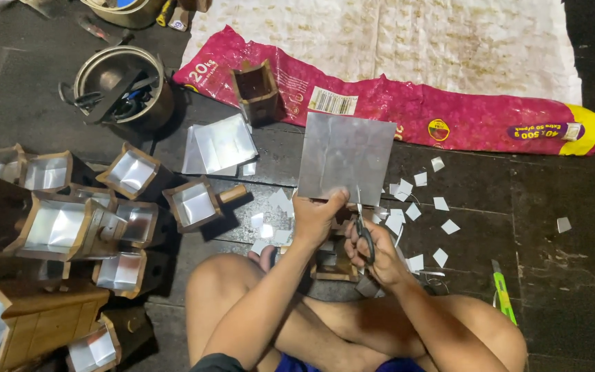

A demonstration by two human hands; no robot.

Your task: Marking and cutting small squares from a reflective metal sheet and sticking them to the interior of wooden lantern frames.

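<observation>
My left hand (pixel 316 217) grips the lower edge of a square sheet of shiny thin metal (pixel 346 155), holding it up flat in front of me. My right hand (pixel 373 244) holds dark-handled scissors (pixel 363 231) whose blades bite into the sheet's bottom edge right of my left thumb. Under both hands a small wooden box (pixel 332 265) lies partly hidden, above my crossed legs. Small cut metal scraps (pixel 414 210) lie scattered on the dark floor around my hands.
Several wooden boxes lined with shiny metal (pixel 56 224) crowd the left side. A metal pot holding tools (pixel 120 86) stands at top left. A pink printed sack (pixel 408 110) and an unlined wooden box (pixel 256 89) lie ahead. A green utility knife (pixel 503 293) rests at right.
</observation>
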